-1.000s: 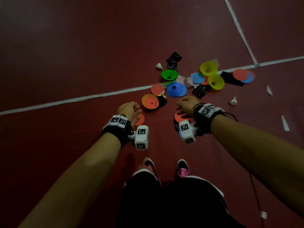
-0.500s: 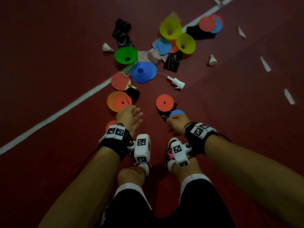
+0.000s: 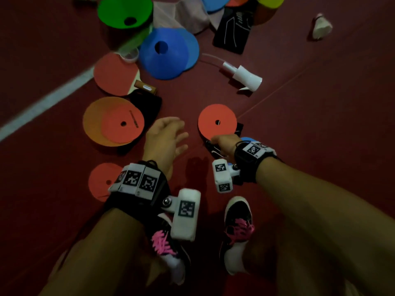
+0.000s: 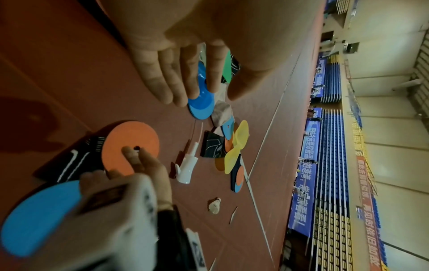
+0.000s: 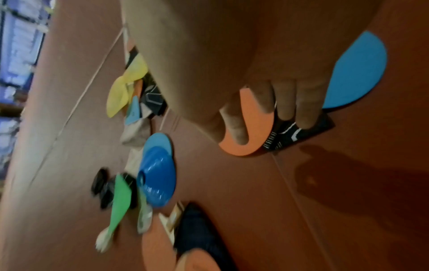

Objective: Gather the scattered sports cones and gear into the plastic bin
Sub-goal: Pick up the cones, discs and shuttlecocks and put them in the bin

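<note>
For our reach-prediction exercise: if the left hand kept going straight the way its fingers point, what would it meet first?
Probably bare red floor, then the blue plastic cone. The left hand points between both orange discs; depth unclear.

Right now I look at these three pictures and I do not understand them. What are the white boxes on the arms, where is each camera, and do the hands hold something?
A person crouches on a red floor. The white boxes are wrist cameras. One picture comes from a head camera; the other two look along each hand. Flat discs, cones, a paddle and a spray head lie scattered. The left hand is open and holds nothing. The right hand grips an orange disc lying on a black pad.
</note>
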Tool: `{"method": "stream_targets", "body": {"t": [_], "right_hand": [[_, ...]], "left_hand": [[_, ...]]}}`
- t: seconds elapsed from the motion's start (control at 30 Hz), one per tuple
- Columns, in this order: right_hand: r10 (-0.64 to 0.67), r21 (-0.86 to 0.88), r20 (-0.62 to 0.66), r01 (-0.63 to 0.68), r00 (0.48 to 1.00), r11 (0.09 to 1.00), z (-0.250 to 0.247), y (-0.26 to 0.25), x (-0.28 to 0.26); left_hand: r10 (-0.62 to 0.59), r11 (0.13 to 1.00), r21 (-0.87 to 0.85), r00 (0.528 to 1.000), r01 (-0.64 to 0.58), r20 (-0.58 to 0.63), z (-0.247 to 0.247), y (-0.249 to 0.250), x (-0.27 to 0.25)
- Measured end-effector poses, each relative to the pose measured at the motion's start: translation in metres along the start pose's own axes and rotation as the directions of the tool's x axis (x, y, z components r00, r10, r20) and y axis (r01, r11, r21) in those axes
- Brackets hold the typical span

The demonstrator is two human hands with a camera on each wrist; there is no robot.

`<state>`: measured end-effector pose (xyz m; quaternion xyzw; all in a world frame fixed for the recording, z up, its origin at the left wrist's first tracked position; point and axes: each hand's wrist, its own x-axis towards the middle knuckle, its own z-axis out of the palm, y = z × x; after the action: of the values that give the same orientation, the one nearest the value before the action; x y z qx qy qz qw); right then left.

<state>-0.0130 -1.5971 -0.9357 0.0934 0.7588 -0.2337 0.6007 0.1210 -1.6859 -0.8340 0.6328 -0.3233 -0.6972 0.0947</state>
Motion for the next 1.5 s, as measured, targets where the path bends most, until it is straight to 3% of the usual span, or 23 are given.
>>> {"method": "stream_targets", "body": {"t": [0.1,0.17,0.27,0.43,0.5,0.57,0.63,0.7,0.73,0.8,0.9,1.03,1.13,1.17,1.27,1.33,1.37,1.4,1.43,1.5], "right_hand": [[-0.001,-0.047,-0.070,-0.002,0.998,0.999,-0.002,-0.005,0.060],[-0.016,-0.013,-0.072,0.015,0.997,1.000,0.001,-0.013,0.088],[-0.103,-0.061,-0.036,0.101,0.994,0.993,0.003,-0.030,0.112],[-0.183,-0.296,-0.069,0.156,0.981,0.942,-0.003,-0.047,0.123],[-0.229,-0.220,-0.016,0.220,0.973,0.950,-0.005,-0.053,0.106],[-0.237,-0.041,-0.103,0.234,0.966,0.971,-0.002,-0.062,0.093],[-0.370,0.006,-0.211,0.380,0.905,0.925,0.004,-0.074,0.073],[-0.537,-0.039,-0.349,0.560,0.768,0.827,0.008,-0.086,0.050],[-0.598,-0.014,-0.350,0.634,0.721,0.773,0.009,-0.089,0.038],[-0.676,0.119,-0.278,0.723,0.683,0.681,0.007,-0.093,0.020],[-0.696,0.315,-0.168,0.707,0.698,0.633,0.007,-0.098,-0.002],[-0.724,0.521,0.016,0.613,0.689,0.594,-0.002,-0.094,-0.015],[-0.743,0.523,0.083,0.606,0.664,0.599,-0.006,-0.087,-0.020],[-0.721,0.488,0.079,0.603,0.689,0.630,-0.007,-0.085,-0.015],[-0.520,0.302,-0.036,0.505,0.854,0.809,0.000,-0.075,0.024],[-0.499,-0.029,-0.145,0.500,0.855,0.865,0.005,-0.061,0.060],[-0.534,-0.324,-0.137,0.472,0.834,0.820,0.003,-0.051,0.074],[-0.528,-0.594,-0.079,0.385,0.846,0.707,0.001,-0.042,0.084],[-0.493,-0.762,-0.034,0.297,0.869,0.576,0.000,-0.033,0.094],[-0.425,-0.887,-0.004,0.193,0.905,0.419,-0.003,-0.016,0.108]], "left_hand": [[-0.021,0.999,0.049,1.000,0.020,0.016,0.001,-0.005,0.034],[0.052,0.999,-0.002,0.997,-0.052,0.052,0.008,0.008,0.053],[0.178,0.981,-0.089,0.982,-0.173,0.064,0.022,0.034,0.066],[0.214,0.977,-0.020,0.970,-0.213,0.114,0.024,0.042,0.072],[0.250,0.967,0.020,0.961,-0.254,0.119,0.021,0.043,0.071],[0.305,0.948,0.064,0.946,-0.313,0.111,0.018,0.042,0.075],[0.390,0.906,0.136,0.915,-0.401,0.100,0.017,0.042,0.080],[0.461,0.847,0.236,0.879,-0.477,0.123,0.020,0.041,0.085],[0.477,0.815,0.297,0.867,-0.498,0.145,0.021,0.039,0.089],[0.477,0.754,0.414,0.859,-0.510,0.189,0.019,0.037,0.099],[0.470,0.630,0.585,0.851,-0.510,0.236,0.017,0.042,0.107],[0.388,0.694,0.480,0.840,-0.537,0.378,0.024,0.042,0.103],[0.382,0.738,0.373,0.803,-0.563,0.457,0.032,0.035,0.102],[0.432,0.711,0.368,0.785,-0.599,0.444,0.035,0.034,0.102],[0.548,0.562,0.456,0.724,-0.690,0.419,0.037,0.037,0.100],[0.563,0.534,0.478,0.716,-0.697,0.414,0.033,0.037,0.101],[0.555,0.546,0.481,0.726,-0.686,0.405,0.030,0.036,0.100],[0.547,0.558,0.486,0.739,-0.672,0.394,0.028,0.035,0.100],[0.541,0.559,0.492,0.743,-0.668,0.394,0.025,0.034,0.100],[0.543,0.551,0.489,0.735,-0.676,0.406,0.021,0.033,0.098]]}}
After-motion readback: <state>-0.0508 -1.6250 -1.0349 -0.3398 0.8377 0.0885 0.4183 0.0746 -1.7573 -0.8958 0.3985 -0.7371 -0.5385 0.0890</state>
